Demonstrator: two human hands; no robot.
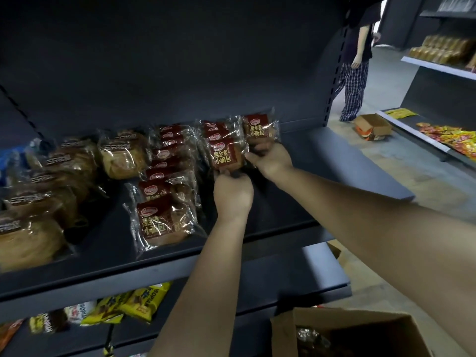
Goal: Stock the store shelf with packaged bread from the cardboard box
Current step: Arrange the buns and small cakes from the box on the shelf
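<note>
On the dark shelf (304,202) stand rows of red-labelled bread packets. My left hand (233,193) grips the bottom edge of the front packet (226,154) of the third row, holding it upright. My right hand (269,159) holds another red bread packet (258,128) upright just to the right, at the back of the shelf. A full row of the same packets (164,181) runs front to back on the left. The cardboard box (342,331) sits open at the bottom right, with wrapped bread visible inside.
Clear-wrapped round pastries (77,171) fill the shelf's left part. Yellow snack bags (139,302) lie on the shelf below. Across the aisle a person (355,63) stands by another shelf unit (438,65), with an open carton (373,126) on the floor.
</note>
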